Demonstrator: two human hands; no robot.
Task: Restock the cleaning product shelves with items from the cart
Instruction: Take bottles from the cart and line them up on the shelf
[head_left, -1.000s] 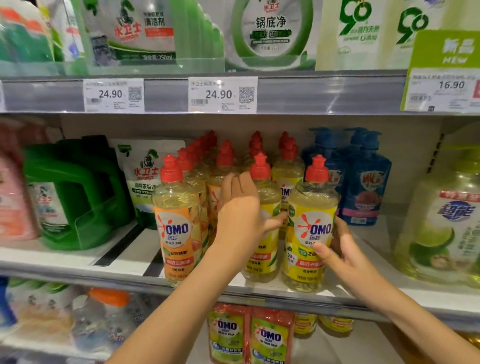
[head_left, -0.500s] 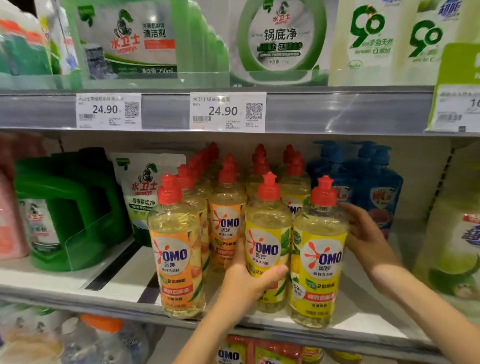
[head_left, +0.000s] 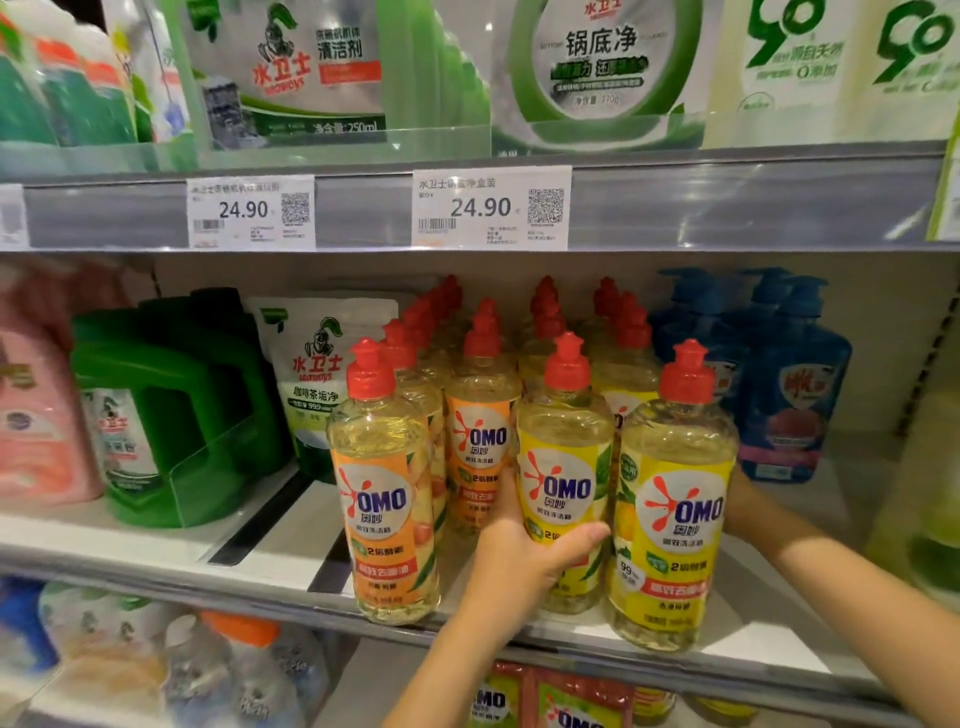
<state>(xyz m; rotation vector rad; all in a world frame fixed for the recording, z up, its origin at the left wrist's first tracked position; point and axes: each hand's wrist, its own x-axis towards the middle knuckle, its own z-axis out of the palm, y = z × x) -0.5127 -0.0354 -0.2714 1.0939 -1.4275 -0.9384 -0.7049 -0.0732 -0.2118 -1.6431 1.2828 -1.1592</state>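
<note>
Several red-capped OMO dish soap bottles stand in rows on the middle shelf (head_left: 260, 556). My left hand (head_left: 524, 551) grips the lower body of the middle front yellow-label bottle (head_left: 563, 483), thumb across its front. The front right yellow-label bottle (head_left: 675, 514) stands at the shelf edge; my right hand (head_left: 743, 509) reaches round its right side and is mostly hidden behind it. An orange-label bottle (head_left: 384, 499) stands untouched at the front left.
Green jugs (head_left: 171, 415) and a white refill pouch (head_left: 317, 379) stand left of the OMO rows, blue pump bottles (head_left: 779, 384) to the right. Price tags (head_left: 488, 208) hang on the upper shelf's rail. More OMO packs (head_left: 561, 701) sit on the shelf below.
My left hand slid from the bottle tops down to the middle front bottle's lower body and closed round it. My right hand shifted behind the right bottle. The view moved closer.
</note>
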